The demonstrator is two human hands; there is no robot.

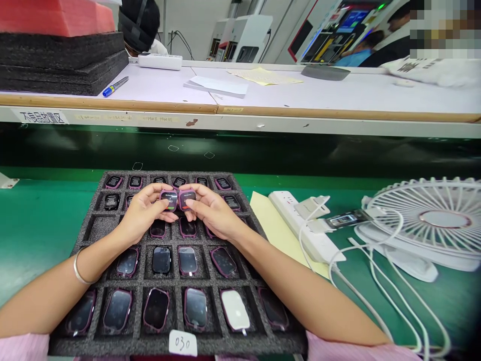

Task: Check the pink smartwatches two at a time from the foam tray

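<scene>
A dark foam tray (99, 226) with a grid of pockets lies on the green belt in front of me. Most pockets hold small purple-edged watch bodies with dark screens (161, 259). My left hand (145, 213) pinches one watch body (169, 199) with a lit screen above the tray's middle rows. My right hand (210, 210) pinches a second watch body (187, 198) right beside it, the two nearly touching. A silver bangle (79, 271) sits on my left wrist. A white label reading 030 (183, 343) is stuck to the tray's near edge.
Right of the tray lie a yellow sheet (270, 223), a white power strip (300, 220) with plugs and white cables, and a white fan (432, 220) lying flat. Behind the belt a raised shelf carries foam stacks (60, 55), a blue pen (114, 86) and papers. Another person's dark-capped head (139, 22) shows beyond.
</scene>
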